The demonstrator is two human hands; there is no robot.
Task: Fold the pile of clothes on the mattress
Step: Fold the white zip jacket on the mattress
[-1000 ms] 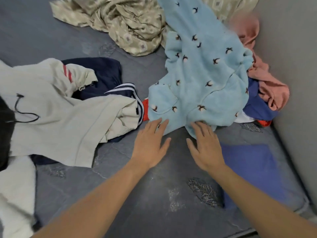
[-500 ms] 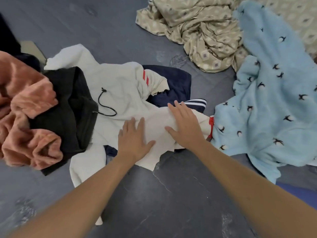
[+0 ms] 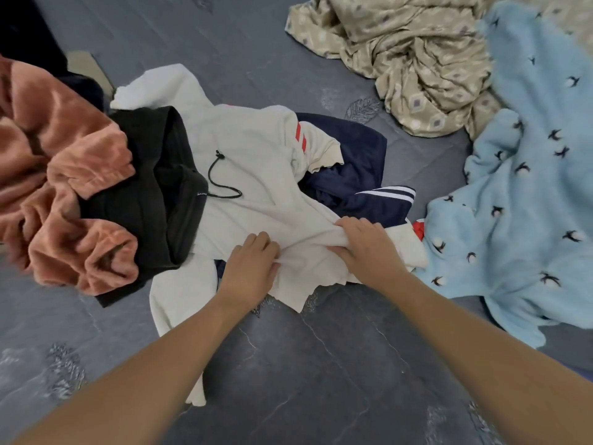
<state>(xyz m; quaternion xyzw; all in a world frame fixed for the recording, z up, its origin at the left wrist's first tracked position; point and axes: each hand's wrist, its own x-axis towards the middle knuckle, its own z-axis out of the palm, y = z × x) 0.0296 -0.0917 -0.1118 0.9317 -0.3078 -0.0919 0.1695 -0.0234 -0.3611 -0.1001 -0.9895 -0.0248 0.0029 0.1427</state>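
Note:
A cream shirt with two red stripes lies crumpled in the middle of the dark grey mattress. My left hand and my right hand both pinch its near hem, bunching the cloth between them. Under the shirt lies a navy garment with white stripes. A black hooded top with a drawstring overlaps the shirt's left side. A pink fleece is heaped at the far left.
A light blue fleece with small bird prints spreads along the right. A beige patterned cloth is bunched at the top. Bare mattress lies in front of my arms.
My hands left the blue fleece and moved left to the cream shirt. From lying flat on it, both have now closed on its near edge. The view has swung left.

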